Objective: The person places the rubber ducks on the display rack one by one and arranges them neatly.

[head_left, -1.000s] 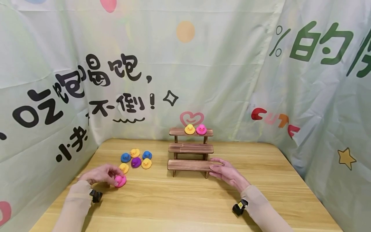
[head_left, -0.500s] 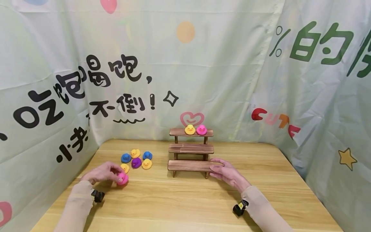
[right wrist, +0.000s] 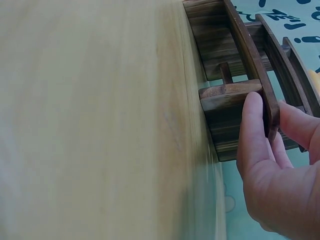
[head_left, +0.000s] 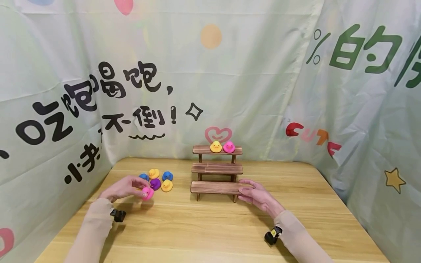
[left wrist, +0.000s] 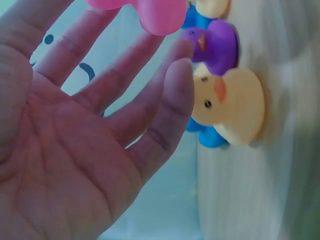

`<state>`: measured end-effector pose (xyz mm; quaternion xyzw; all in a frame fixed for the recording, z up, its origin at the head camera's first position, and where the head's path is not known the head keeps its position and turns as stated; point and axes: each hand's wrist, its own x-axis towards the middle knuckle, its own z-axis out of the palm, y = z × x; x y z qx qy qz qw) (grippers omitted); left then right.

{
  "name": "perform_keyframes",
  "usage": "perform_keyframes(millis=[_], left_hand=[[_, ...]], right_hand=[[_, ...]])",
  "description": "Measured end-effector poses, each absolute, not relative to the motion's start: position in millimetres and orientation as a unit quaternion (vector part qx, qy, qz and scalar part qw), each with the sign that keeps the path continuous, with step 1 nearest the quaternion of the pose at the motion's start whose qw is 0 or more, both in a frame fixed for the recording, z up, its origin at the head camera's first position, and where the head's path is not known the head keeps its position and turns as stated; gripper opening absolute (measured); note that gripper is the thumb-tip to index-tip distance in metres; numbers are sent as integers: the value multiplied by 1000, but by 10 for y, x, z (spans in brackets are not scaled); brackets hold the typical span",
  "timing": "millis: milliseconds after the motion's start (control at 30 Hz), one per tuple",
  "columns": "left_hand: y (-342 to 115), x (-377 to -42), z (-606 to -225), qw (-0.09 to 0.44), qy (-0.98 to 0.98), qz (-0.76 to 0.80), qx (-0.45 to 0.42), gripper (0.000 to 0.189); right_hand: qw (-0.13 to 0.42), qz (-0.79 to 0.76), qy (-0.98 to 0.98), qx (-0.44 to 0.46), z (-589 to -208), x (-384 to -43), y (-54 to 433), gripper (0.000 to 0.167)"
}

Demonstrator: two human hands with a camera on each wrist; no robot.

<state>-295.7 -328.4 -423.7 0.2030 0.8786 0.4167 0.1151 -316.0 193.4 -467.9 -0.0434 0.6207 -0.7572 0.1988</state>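
My left hand (head_left: pixel 124 188) pinches a pink rubber duck (head_left: pixel 148 194) between thumb and fingertips, at the front of the duck group on the left. In the left wrist view, only the lower part of that duck (left wrist: pixel 162 15) shows at the top edge. Just beyond it sit a purple duck (head_left: pixel 155 184) and a yellow duck (head_left: pixel 166 185). At the right end of a three-step wooden stand (head_left: pixel 213 187), my right hand (head_left: pixel 260 197) grips the lowest board, thumb and fingers on opposite faces. A yellow duck (head_left: pixel 216 147) and another pink duck (head_left: pixel 229 147) sit on the top step.
Behind the purple duck are a yellow duck (head_left: pixel 154 173) and a blue duck (head_left: pixel 167 176). Another blue duck (head_left: pixel 143 176) is partly covered by the left hand. Printed cloth (head_left: pixel 243 91) encloses the wooden table (head_left: pixel 197 233) at the back and sides.
My left hand has carried the pink duck right and away from me, and now covers the front yellow duck. The right hand and the stand stay put.
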Motion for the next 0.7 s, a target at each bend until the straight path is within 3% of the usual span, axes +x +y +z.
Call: perform_keyframes(millis=[467, 700], left_hand=[[-3007, -3112, -4206, 121, 857, 473, 167, 34], [-2876, -3153, -4170, 69, 876, 463, 113, 39]], right_hand=[[199, -754, 625, -38, -4650, -3151, 1924, 51], [202, -756, 621, -43, -4655, -3142, 1926, 51]])
